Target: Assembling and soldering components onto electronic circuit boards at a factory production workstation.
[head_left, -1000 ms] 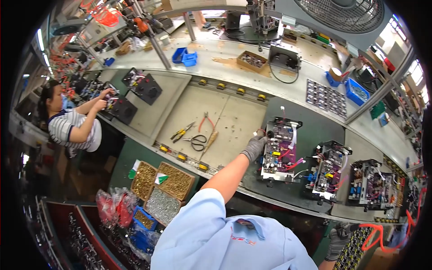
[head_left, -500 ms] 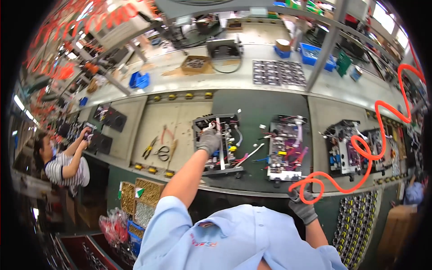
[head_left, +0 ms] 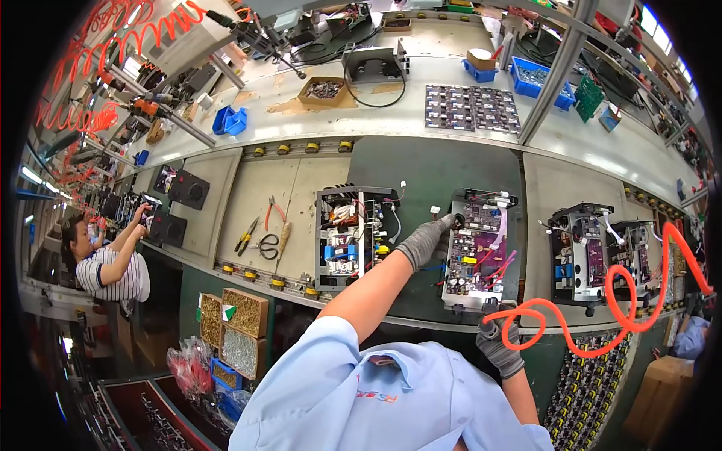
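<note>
My left hand [head_left: 429,242], in a grey knit glove, reaches to the left edge of an open chassis with a purple circuit board [head_left: 481,244]. Its fingers are closed at a small black round part there; what they grip is not clear. Low on the right, just in front of that chassis, my gloved right hand [head_left: 500,347] is wrapped around a dark air tool, mostly hidden by the fingers. An orange coiled hose [head_left: 560,308] runs from it to the right. Left of my left forearm stands another open black chassis [head_left: 342,244] with wires and blue parts inside.
Pliers [head_left: 248,234] and black-handled scissors [head_left: 268,246] lie on the left board. More open chassis [head_left: 583,252] stand at right. Trays of small screws [head_left: 244,314] sit at lower left. Circuit boards [head_left: 470,109] lie on the far shelf. A co-worker [head_left: 113,270] works at far left.
My left hand has left the inside of the left chassis and moved right to the edge of the purple-board chassis. My right hand stays low, with the orange hose swinging.
</note>
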Demonstrator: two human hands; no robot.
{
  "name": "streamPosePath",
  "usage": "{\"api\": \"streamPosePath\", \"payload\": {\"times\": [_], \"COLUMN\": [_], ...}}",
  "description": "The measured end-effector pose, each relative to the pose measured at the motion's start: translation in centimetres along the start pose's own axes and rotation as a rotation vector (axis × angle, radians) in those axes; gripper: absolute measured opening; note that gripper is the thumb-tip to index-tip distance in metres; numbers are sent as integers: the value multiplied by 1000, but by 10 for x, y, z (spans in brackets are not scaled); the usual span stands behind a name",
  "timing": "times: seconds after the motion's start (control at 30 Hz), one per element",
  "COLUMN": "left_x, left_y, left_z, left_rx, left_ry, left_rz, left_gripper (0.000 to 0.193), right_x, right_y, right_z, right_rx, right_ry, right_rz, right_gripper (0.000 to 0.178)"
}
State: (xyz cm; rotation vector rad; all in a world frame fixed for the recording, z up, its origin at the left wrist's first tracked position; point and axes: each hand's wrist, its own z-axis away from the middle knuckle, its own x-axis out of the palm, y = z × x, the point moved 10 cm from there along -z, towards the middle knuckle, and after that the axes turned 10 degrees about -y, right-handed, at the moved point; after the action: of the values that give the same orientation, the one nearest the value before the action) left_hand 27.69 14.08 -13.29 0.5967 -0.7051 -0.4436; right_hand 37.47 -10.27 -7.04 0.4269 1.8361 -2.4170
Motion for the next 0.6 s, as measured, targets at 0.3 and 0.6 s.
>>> {"api": "streamPosePath", "payload": {"times": [0.3,0.6], "left_x": [61,-25], "left_y": [71,110], "left_z": [-28,195], "left_rx": [124,802], "left_ry": [111,460], "left_rz": [85,-840], "left_gripper": [44,36], "right_x": [-154,-90], "right_y": [76,12], "right_z": [-36,-3], "right_rx": [147,58], "right_ry": [414,172], "right_rz": [-450,-435], "right_gripper": [39,35]}}
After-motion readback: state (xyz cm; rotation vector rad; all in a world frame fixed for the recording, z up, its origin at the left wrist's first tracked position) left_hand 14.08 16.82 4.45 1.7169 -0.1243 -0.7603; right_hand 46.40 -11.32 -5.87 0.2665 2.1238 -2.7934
